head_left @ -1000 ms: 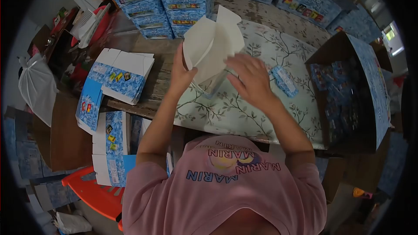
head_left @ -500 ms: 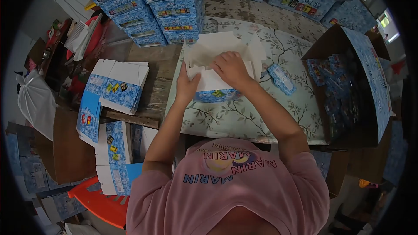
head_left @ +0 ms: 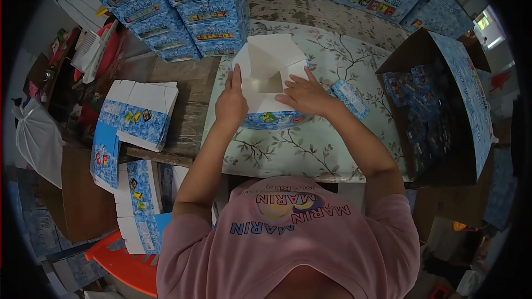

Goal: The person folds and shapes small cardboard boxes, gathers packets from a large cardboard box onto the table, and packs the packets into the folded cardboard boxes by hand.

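A small cardboard box [head_left: 271, 120] stands on the floral cloth in front of me, blue-patterned outside and white inside, its top open and white flaps spread outward. My left hand [head_left: 231, 98] grips the box's left side, fingers pointing up along the flap. On the right flap lies my right hand [head_left: 306, 93], fingers spread, with the thumb near the front flap. Just right of that hand, a blue patterned packet [head_left: 351, 101] rests on the cloth. The inside of the box shows bare white walls; part of its bottom is hidden.
Flattened blue-and-white cartons [head_left: 145, 116] lie at left, with more cartons [head_left: 138, 199] below them. Stacked blue boxes [head_left: 208, 14] rise at the back left. A large brown carton [head_left: 471, 99] at right holds many blue packets [head_left: 424, 99]. An orange chair [head_left: 124, 266] stands lower left.
The flaps have opened wider, and the box's inside shows more. My right hand has moved from over the opening to the right flap, fingers now spread. The view has shifted slightly.
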### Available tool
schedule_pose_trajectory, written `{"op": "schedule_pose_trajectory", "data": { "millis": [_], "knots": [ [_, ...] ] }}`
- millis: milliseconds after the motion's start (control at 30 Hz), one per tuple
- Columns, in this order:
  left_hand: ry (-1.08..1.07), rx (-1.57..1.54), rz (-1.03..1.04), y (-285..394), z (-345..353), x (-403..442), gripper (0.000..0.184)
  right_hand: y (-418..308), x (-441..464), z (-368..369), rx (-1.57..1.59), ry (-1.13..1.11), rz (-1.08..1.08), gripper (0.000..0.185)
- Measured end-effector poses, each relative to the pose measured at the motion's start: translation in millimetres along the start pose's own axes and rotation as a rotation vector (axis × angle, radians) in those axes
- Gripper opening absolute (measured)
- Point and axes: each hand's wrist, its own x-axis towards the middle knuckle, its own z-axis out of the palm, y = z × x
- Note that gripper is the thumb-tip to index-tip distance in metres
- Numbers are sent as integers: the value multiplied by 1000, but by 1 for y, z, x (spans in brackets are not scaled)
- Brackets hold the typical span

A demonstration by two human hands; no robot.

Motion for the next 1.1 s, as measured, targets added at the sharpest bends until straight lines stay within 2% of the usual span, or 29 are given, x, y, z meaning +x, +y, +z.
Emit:
{"op": "schedule_pose_trajectory", "data": {
  "millis": [67,100,167,200,233,267,300,333,367,433,633,733,767,800,833,867,900,933,1000,1033,1100],
  "knots": [
    [-12,74,6,-1,1,2,78,-18,18,-23,340,83,31,55],
    [12,94,70,-2,2,-1,77,-24,32,-23,344,84,22,55],
    [23,125,122,-2,2,-9,77,-34,58,-17,1019,320,100,40],
    [89,-13,171,-1,2,-12,73,-32,62,-14,1032,314,96,40],
    [160,-150,223,-1,-1,-13,68,-27,65,-13,1267,236,201,33],
    [163,-141,221,0,-4,-12,68,-21,65,-14,1492,152,308,27],
    [130,-605,-130,2,-7,-10,59,-17,61,-13,1639,157,326,27],
    [85,-1064,-495,2,-7,-11,49,-10,58,-9,1638,152,329,27],
    [80,-1069,-504,-6,-2,-10,49,-2,55,0,1721,131,312,26],
    [-220,-1561,-628,-24,8,-3,33,6,48,10,1798,108,304,24],
    [-360,-1950,-623,-11,13,-9,26,16,41,19,1829,-38,375,22],
    [-238,-1928,-604,-2,12,-12,34,3,36,24,1733,-48,423,21],
    [-237,-1928,-605,0,7,-14,34,-2,35,22,1562,45,430,20],
    [-137,-1521,-542,2,1,-16,41,-7,31,18,1390,134,434,19],
    [-43,-1114,-470,2,-4,-18,48,-15,19,6,1391,134,434,19],
    [-42,-1113,-471,-3,-5,-21,48,-26,4,-15,1113,178,357,21],
    [-69,-962,-394,-12,-7,-23,53,-32,-6,-36,833,220,277,23],
    [-98,-810,-316,-19,-9,-24,59,-30,-8,-57,836,222,277,23],
    [-178,-823,-280,-27,-10,-22,59,-15,-11,-83,765,684,436,26],
    [-253,-840,-241,-28,-8,-22,59,3,-1,-82,768,684,450,26],
    [-225,-733,-238,-24,3,-22,56,43,26,-73,810,391,259,30]
  ]
}}
